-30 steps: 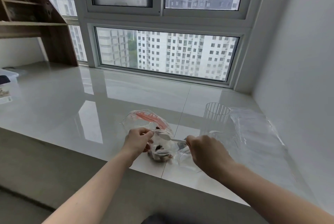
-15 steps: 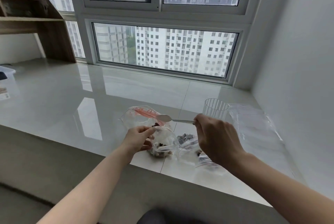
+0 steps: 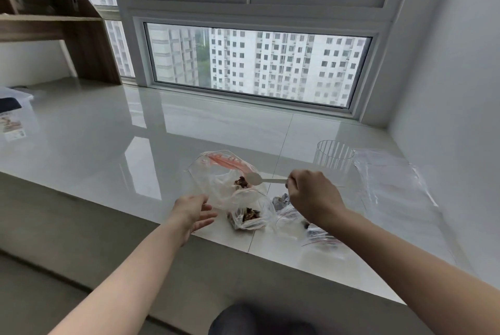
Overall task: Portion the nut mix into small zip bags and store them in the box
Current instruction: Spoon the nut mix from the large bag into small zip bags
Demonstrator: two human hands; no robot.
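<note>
Glossy white tiles form a wide window ledge (image 3: 89, 145) under a window facing tower blocks. From the head view, a large clear bag (image 3: 216, 176) with a red zip strip sits near the ledge's front edge, nut mix (image 3: 241, 181) showing at its mouth. Just in front lies a small zip bag (image 3: 247, 217) with some mix inside. The left hand (image 3: 192, 211) hovers beside the large bag, fingers spread, holding nothing. The right hand (image 3: 313, 196) grips a pale spoon (image 3: 263, 179), its bowl at the large bag's opening. A ribbed clear cup (image 3: 334, 157) stands behind, flat empty bags (image 3: 392, 180) to its right.
</note>
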